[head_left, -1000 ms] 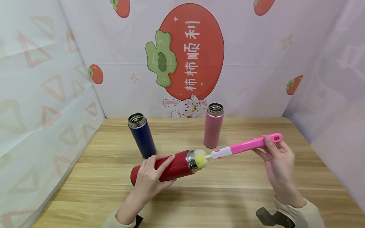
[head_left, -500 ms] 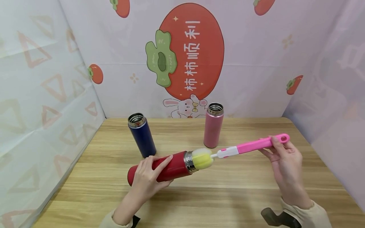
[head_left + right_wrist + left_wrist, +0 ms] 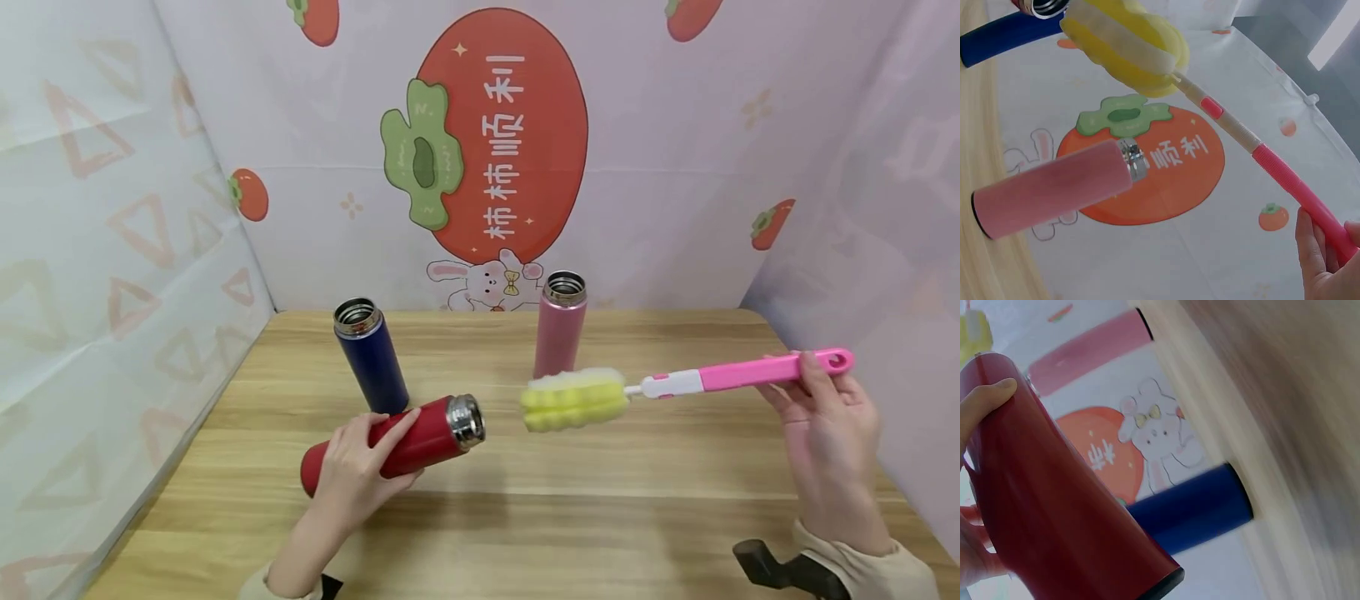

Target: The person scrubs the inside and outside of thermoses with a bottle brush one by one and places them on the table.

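My left hand [image 3: 358, 467] grips a red thermos bottle [image 3: 420, 440], tilted on its side with its steel mouth pointing right and slightly up. In the left wrist view the red bottle [image 3: 1066, 487] runs diagonally, thumb along its body. At the right, my right hand [image 3: 832, 442] pinches the pink handle of a bottle brush [image 3: 750, 372] near its looped end. The brush's yellow and white sponge head [image 3: 576, 400] is fully outside the bottle, a gap away from the mouth. The right wrist view shows the whole sponge [image 3: 1129, 47] and the fingers around the handle.
A blue thermos bottle [image 3: 375, 362] without a lid stands upright behind the red one. Farther right a pink thermos bottle [image 3: 558, 337], also lidless, stands behind the sponge head. The wooden table [image 3: 570, 542] meets a printed cloth backdrop [image 3: 660, 208].
The brush has moved right, its sponge head sliding out of the red bottle's mouth. My left hand has shifted the red bottle to the left. The blue and pink bottles stay put.
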The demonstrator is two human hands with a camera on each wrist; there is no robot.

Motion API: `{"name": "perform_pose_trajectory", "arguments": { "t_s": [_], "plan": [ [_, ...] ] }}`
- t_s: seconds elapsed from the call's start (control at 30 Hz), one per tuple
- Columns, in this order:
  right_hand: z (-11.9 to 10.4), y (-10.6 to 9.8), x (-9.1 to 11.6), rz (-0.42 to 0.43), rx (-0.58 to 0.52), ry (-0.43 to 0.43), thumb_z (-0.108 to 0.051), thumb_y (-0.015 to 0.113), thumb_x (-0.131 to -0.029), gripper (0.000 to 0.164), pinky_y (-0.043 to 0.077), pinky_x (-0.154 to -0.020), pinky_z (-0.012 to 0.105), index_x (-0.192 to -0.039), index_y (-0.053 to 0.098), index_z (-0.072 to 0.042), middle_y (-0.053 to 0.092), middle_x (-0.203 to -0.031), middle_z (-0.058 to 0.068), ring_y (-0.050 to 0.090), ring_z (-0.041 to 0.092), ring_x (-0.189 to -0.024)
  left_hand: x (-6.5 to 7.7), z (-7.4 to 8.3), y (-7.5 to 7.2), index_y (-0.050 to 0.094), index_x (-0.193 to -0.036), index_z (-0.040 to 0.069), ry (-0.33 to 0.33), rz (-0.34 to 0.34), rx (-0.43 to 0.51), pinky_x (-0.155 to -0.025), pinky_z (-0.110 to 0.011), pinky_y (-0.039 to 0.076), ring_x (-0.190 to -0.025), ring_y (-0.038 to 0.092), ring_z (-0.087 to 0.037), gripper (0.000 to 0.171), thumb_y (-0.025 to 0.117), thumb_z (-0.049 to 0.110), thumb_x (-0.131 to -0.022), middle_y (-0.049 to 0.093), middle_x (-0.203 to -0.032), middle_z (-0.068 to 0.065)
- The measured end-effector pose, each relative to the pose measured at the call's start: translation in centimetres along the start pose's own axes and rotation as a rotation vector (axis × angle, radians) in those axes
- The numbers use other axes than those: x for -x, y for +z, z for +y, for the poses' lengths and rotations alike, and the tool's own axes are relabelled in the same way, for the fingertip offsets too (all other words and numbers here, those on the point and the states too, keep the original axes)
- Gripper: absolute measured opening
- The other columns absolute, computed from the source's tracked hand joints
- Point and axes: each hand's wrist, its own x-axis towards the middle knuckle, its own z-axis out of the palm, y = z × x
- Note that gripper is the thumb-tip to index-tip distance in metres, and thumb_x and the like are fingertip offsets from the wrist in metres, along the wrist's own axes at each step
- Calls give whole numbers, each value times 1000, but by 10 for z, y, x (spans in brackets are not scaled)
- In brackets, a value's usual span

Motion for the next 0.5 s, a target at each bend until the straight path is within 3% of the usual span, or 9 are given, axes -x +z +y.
{"name": "perform_pose_trajectory", "arguments": {
  "t_s": [0.13,0.5],
  "plan": [
    [-6,-3,-2,-2,36,20,11,40,-87,15,49,-71,41,-95,50,17,56,-83,24,62,35,-77,5,-6,-3,54,-120,19,-10,3,1,-63,-42,43,-81,52,-29,52,49,51,-80,54,-92,-17],
    [7,6,-6,-13,114,44,8,44,-87,13,50,-71,38,-95,51,15,59,-83,23,63,31,-77,0,-2,-4,55,-119,19,15,0,36,-64,-41,42,-83,53,-28,51,59,46,-76,54,-94,-17]
  ]
}}
